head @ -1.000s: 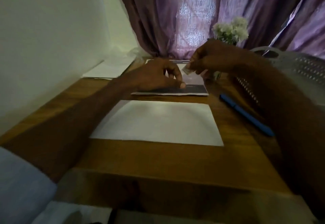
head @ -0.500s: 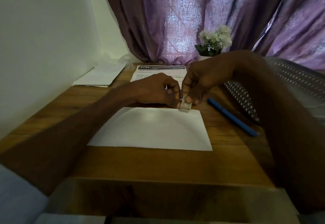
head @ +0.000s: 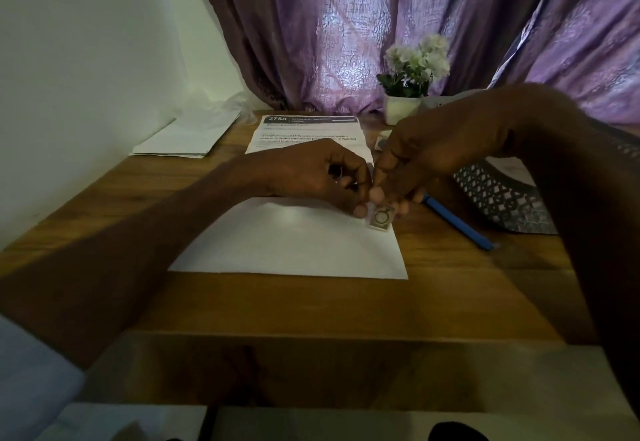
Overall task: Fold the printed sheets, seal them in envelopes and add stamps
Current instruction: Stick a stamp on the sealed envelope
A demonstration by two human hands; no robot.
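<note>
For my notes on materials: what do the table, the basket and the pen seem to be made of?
Table: wood or wood-look laminate, matte; brown grain shows.
Basket: probably plastic, possibly metal; grey wall with a pierced lattice.
Pen: likely plastic; smooth, evenly blue barrel.

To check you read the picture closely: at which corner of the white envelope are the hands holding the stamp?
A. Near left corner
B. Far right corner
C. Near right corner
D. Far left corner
B: the stamp sits at the envelope's far right corner, pinched by both the left hand and the right hand.
</note>
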